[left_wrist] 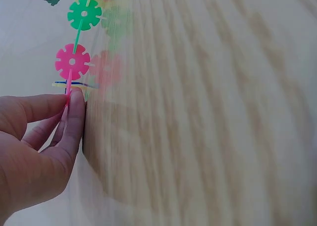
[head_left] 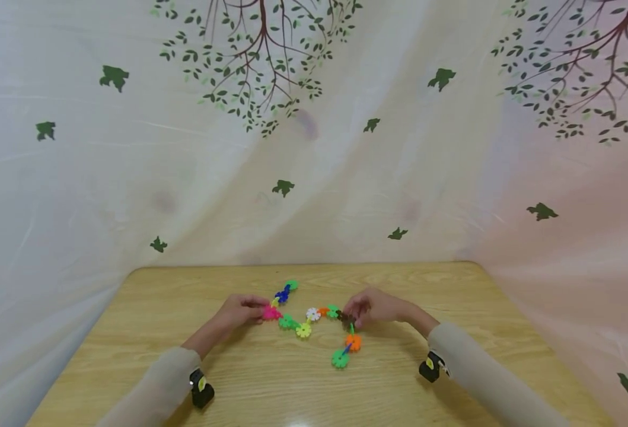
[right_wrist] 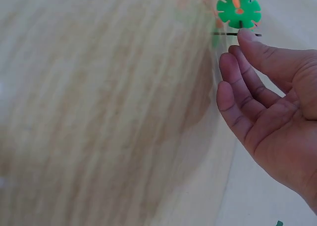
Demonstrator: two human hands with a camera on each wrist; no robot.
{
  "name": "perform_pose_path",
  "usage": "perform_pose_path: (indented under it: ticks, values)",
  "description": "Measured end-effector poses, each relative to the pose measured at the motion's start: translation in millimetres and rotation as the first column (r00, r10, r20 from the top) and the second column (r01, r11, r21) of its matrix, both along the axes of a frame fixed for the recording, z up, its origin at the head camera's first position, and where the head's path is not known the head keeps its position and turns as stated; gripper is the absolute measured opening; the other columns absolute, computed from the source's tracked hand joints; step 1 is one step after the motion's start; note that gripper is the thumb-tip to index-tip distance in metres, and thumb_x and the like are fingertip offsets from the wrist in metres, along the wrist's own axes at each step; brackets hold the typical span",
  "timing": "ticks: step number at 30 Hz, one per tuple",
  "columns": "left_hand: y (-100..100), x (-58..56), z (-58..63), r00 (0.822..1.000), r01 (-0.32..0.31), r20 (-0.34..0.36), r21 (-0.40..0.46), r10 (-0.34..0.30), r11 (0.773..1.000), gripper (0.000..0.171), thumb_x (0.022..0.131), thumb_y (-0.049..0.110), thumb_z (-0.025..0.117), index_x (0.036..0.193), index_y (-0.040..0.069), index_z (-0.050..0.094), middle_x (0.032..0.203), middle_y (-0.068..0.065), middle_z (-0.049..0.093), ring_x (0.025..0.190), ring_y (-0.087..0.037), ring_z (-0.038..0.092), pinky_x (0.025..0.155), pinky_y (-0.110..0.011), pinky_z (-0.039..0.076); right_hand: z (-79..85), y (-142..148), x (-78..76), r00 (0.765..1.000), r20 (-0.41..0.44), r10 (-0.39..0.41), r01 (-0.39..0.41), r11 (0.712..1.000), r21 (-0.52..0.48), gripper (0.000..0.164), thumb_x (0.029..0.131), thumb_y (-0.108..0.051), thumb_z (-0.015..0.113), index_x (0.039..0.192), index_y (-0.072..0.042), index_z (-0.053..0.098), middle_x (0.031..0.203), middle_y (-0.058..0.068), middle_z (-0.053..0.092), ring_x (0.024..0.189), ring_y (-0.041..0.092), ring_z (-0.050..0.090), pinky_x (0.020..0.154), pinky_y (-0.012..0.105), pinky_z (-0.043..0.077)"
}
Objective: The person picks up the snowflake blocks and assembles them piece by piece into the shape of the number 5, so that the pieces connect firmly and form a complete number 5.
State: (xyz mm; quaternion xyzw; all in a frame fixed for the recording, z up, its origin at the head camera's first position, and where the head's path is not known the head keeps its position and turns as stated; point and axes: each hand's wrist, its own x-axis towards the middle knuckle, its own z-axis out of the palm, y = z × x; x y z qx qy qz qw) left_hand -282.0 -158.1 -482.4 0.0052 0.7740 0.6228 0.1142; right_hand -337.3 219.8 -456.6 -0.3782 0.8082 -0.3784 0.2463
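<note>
A zigzag chain of notched plastic snowflake discs lies on the wooden table in the head view. My left hand pinches a pink disc at the chain's left bend; thumb and fingertips meet on it in the left wrist view. Beside it, a second pink disc links to a green disc. At the right bend, my right hand holds a dark brown disc by its edge, partly covered by the fingers. The thumb tip meets this disc's thin edge in the right wrist view, close to a green disc.
Blue discs and a green end disc point to the table's back. Nearer the front, an orange disc joins another green end disc. Behind the table hangs a pale curtain with printed leaves.
</note>
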Motion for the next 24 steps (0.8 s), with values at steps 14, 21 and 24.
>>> perform_pose_path:
  ticks: [14,21,24]
  values:
    - [3,-11.7,2.1,0.986,0.153,-0.061,-0.067,-0.157,0.986,0.048,0.087,-0.003,0.072,0.133,-0.009,0.061,0.125,-0.023,0.067,0.102,-0.013,0.063,0.085,-0.023,0.056,-8.6,-2,34.6,0.998,-0.042,-0.049,0.047,0.998,-0.041,0.024,0.087,-0.003,0.078,0.109,0.003,0.071,0.086,0.011,0.070,0.077,0.005,0.061,0.068,0.020,0.054]
    - [8,-19.7,-2.2,0.992,0.093,-0.081,-0.034,-0.096,0.995,0.046,0.089,-0.005,0.069,0.134,-0.012,0.058,0.126,-0.028,0.066,0.103,-0.017,0.067,0.090,-0.025,0.056,-13.3,-13,47.8,0.997,-0.046,-0.067,0.065,0.996,-0.059,0.023,0.086,-0.009,0.081,0.106,-0.001,0.072,0.082,0.006,0.072,0.073,0.000,0.062,0.067,0.019,0.055]
    - [11,-23.3,-2.2,0.998,0.023,-0.057,-0.065,-0.027,0.998,0.043,0.090,-0.003,0.070,0.132,-0.007,0.062,0.126,-0.024,0.068,0.108,-0.021,0.067,0.096,-0.032,0.056,-14.9,-18,51.7,0.996,-0.044,-0.080,0.078,0.995,-0.055,0.023,0.085,-0.012,0.083,0.105,-0.003,0.073,0.081,0.002,0.071,0.072,0.001,0.061,0.066,0.019,0.055]
